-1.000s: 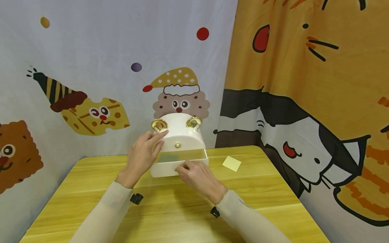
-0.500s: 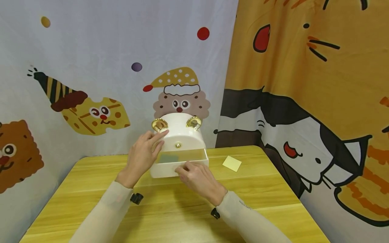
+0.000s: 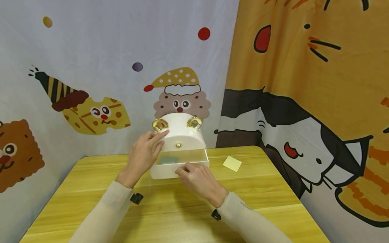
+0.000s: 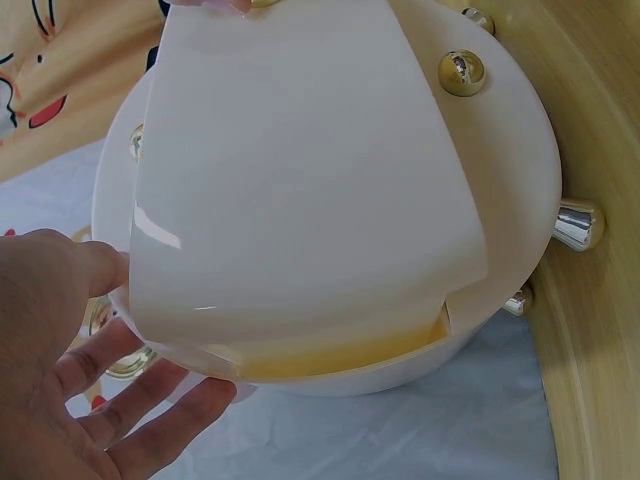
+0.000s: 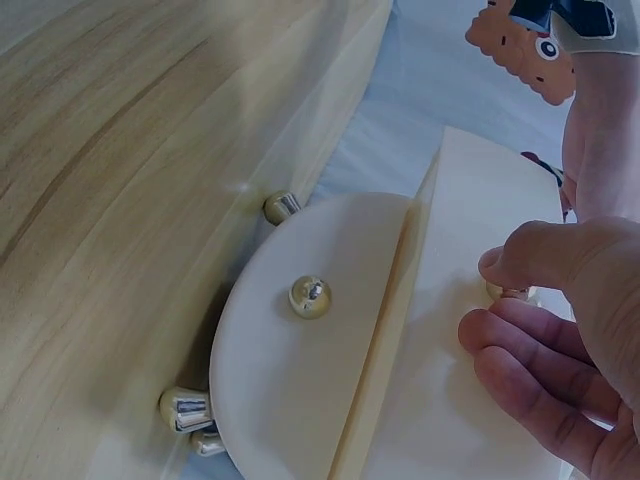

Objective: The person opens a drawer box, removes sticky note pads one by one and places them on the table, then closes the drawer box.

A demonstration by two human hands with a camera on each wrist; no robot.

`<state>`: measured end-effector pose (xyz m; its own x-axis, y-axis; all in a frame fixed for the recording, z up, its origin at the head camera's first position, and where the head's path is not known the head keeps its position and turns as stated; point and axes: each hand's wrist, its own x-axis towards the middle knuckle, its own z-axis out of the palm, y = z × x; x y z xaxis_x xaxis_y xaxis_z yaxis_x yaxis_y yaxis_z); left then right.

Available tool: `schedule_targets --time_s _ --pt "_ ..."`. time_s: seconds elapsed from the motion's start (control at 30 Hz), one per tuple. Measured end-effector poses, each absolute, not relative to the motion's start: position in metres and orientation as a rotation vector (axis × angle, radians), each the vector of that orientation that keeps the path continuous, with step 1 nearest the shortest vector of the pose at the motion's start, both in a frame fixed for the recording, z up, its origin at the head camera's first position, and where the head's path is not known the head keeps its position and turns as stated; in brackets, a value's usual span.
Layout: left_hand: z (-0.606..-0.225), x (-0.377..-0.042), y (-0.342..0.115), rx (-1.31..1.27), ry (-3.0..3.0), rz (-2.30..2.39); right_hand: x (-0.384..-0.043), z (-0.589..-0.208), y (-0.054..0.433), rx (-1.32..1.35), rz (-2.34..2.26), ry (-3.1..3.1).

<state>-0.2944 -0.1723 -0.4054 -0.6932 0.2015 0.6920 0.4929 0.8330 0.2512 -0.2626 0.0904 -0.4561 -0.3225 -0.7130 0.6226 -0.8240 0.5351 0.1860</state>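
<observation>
A white rounded mini cabinet with two gold ears stands at the back of the table. Its middle drawer is pulled out, and a blue-green paper square lies inside. My right hand pinches the drawer's gold knob between thumb and fingers. Nearest the cabinet's left side is my left hand, index finger stretched onto its top beside the left ear. In the left wrist view its other fingers spread along the cabinet's edge.
A yellow sticky note lies on the wooden table, right of the cabinet. Below the pulled drawer is a lower one with its own gold knob. Gold feet hold the cabinet up. A cartoon-printed curtain hangs close behind.
The drawer has slid very slightly further out toward me with my right hand, and a little more of the blue-green square shows. My left hand stays against the cabinet.
</observation>
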Motion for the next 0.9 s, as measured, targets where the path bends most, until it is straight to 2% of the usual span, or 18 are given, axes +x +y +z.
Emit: schedule_targets --time_s 0.9 --pt "-0.4046 -0.2937 -0.1752 -0.524 -2.358 -0.565 -0.2531 -0.4545 0.0920 1.250 0.186 -2.056"
